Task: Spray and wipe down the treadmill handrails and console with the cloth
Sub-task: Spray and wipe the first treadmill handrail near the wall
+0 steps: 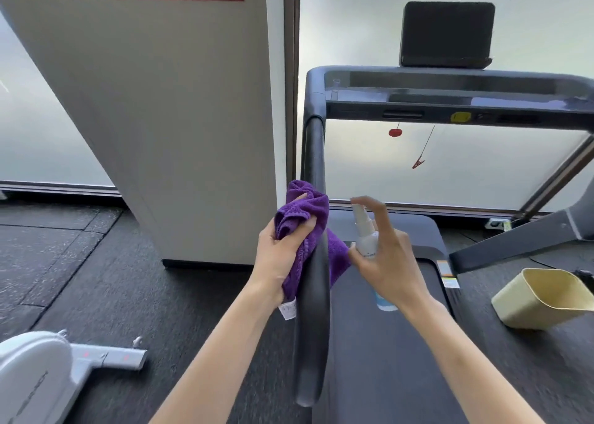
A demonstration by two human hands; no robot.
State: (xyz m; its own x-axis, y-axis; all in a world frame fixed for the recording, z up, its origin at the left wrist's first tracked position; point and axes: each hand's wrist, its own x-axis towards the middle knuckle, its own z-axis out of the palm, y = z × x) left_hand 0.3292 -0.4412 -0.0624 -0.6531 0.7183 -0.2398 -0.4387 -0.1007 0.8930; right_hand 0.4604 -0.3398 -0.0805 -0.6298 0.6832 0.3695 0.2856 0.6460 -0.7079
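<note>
My left hand [283, 253] grips a bunched purple cloth [303, 211] and holds it against the left side of the treadmill's black left handrail [313, 311], about halfway along it. Part of the cloth hangs behind the rail. My right hand [389, 263] holds a small white spray bottle [366, 234] just right of the rail, nozzle pointing left, index finger raised above the pump head. The console [450, 98] runs across the top, with a dark screen [446, 34] standing on it.
A white pillar [180, 134] stands close to the left of the handrail. A cream plastic bin [543, 298] sits on the floor to the right of the treadmill belt [385, 359]. A white exercise machine [41, 372] lies at bottom left. The right upright [527, 240] slants at right.
</note>
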